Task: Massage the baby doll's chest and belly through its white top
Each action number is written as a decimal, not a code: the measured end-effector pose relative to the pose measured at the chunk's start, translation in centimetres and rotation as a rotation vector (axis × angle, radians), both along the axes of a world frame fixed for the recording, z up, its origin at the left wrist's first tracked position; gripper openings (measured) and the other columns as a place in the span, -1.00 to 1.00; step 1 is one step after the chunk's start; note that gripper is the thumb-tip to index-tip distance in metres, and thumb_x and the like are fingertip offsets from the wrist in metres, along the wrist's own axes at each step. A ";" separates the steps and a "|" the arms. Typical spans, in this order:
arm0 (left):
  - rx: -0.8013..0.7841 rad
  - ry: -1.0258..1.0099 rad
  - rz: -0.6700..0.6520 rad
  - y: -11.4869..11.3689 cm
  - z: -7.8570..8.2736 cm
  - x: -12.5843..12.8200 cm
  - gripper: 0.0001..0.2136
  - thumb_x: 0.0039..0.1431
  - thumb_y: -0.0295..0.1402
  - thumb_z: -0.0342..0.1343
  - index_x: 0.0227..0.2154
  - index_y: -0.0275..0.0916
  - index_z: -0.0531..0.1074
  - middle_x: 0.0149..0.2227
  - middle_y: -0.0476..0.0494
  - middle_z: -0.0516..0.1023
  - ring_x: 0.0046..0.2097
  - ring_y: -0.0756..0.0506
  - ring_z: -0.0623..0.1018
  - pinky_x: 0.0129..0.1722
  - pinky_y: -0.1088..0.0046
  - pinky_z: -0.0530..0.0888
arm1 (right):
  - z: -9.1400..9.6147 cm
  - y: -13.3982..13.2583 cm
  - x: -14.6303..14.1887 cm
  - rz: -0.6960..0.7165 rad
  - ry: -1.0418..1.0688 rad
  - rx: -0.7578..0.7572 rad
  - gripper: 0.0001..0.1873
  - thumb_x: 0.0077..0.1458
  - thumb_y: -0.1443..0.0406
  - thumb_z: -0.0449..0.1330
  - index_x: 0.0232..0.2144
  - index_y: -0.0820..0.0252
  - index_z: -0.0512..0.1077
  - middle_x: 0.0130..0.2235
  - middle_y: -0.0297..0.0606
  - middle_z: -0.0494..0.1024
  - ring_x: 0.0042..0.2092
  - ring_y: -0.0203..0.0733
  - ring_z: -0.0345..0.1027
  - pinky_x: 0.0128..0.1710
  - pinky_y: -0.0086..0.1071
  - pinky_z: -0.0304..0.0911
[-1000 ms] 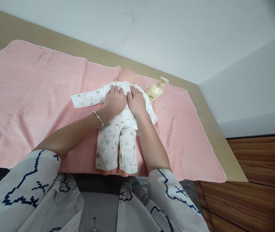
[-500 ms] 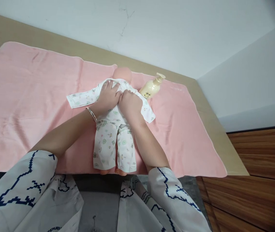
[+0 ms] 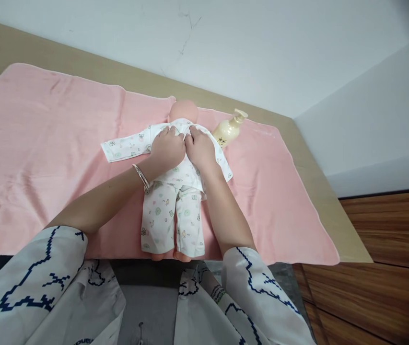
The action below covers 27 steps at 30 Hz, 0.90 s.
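Note:
A baby doll (image 3: 182, 111) lies on its back on a pink blanket (image 3: 272, 206), its head toward the wall and its feet at the near edge. It wears a white printed shirt (image 3: 128, 145) and matching pants (image 3: 159, 218). On the doll's chest, my left hand (image 3: 169, 149) is closed, pinching the front of the shirt. Close beside it, my right hand (image 3: 202, 148) is also closed on the shirt front near the collar. Both sets of fingertips are partly hidden. The shirt's hem overlaps the top of the pants.
A cream pump bottle (image 3: 228, 129) lies tilted on the blanket, right of the doll's shoulder. The blanket covers most of a light wooden table (image 3: 315, 191) set against a white wall (image 3: 247, 57). Brown wooden panels (image 3: 394, 225) stand at the right.
My left hand's spread fingers have curled in on the shirt. My right hand has shifted slightly right, opening a small gap between the hands. The shirt's lower right hem now shows more.

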<state>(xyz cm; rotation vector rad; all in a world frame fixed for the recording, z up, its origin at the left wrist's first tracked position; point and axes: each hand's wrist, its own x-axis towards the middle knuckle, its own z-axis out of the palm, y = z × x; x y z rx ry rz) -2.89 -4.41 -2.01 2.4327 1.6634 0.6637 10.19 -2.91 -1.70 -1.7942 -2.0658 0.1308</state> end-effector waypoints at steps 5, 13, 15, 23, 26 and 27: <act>-0.016 -0.032 0.036 1.2 -0.1 -1.1 -0.61 0.36 -0.36 -0.17 0.05 -0.27 0.51 0.20 -0.34 0.47 0.30 -0.36 0.37 0.33 -0.13 0.24 | 0.7 -2.0 -2.2 -0.098 -0.070 0.004 -0.57 0.36 0.29 -0.16 -0.06 0.31 0.47 0.03 0.11 0.59 0.13 0.14 0.42 0.12 -0.06 0.29; -0.066 -0.039 0.083 1.7 -0.9 -1.4 -0.52 0.40 -0.32 -0.21 0.29 -0.31 0.29 0.35 -0.38 0.31 0.42 -0.37 0.20 0.41 -0.15 0.11 | 1.1 -2.9 -3.1 -0.074 -0.102 -0.027 -0.53 0.38 0.27 -0.17 -0.03 0.34 0.49 0.07 0.15 0.58 0.17 0.20 0.42 0.14 0.02 0.33; -0.084 -0.018 0.087 1.2 -0.8 -1.0 -0.50 0.42 -0.32 -0.21 0.34 -0.36 0.22 0.39 -0.42 0.22 0.45 -0.41 0.14 0.42 -0.17 0.05 | 0.4 -1.6 -1.8 0.017 -0.051 -0.025 -0.51 0.37 0.27 -0.17 0.10 0.38 0.43 0.21 0.14 0.48 0.29 0.17 0.30 0.30 0.06 0.20; -0.038 -0.067 -0.041 -0.6 -0.4 0.4 -0.49 0.37 -0.43 -0.15 0.30 -0.60 0.20 0.41 -0.58 0.12 0.48 -0.42 0.04 0.50 -0.01 -0.06 | -1.8 2.2 2.0 0.170 0.114 -0.117 -0.37 0.34 0.19 -0.11 0.37 0.33 0.14 0.47 -0.02 0.06 0.52 0.02 -0.19 0.50 0.06 -0.18; -0.061 -0.120 -0.076 1.1 -0.9 -0.4 -0.54 0.32 -0.47 -0.13 0.23 -0.51 0.32 0.37 -0.49 0.25 0.45 -0.38 0.16 0.48 0.01 0.04 | -0.4 0.1 0.2 0.066 0.064 -0.075 -0.43 0.34 0.28 -0.16 0.29 0.42 0.23 0.38 0.12 0.25 0.46 0.12 0.02 0.45 0.10 -0.04; -0.064 -0.151 -0.081 1.9 -1.2 -0.8 -0.55 0.30 -0.48 -0.13 0.20 -0.46 0.36 0.34 -0.44 0.30 0.43 -0.34 0.21 0.47 0.03 0.08 | 0.2 -0.8 -0.5 0.039 0.039 -0.077 -0.45 0.33 0.30 -0.16 0.24 0.45 0.28 0.33 0.18 0.32 0.41 0.16 0.12 0.41 0.13 0.04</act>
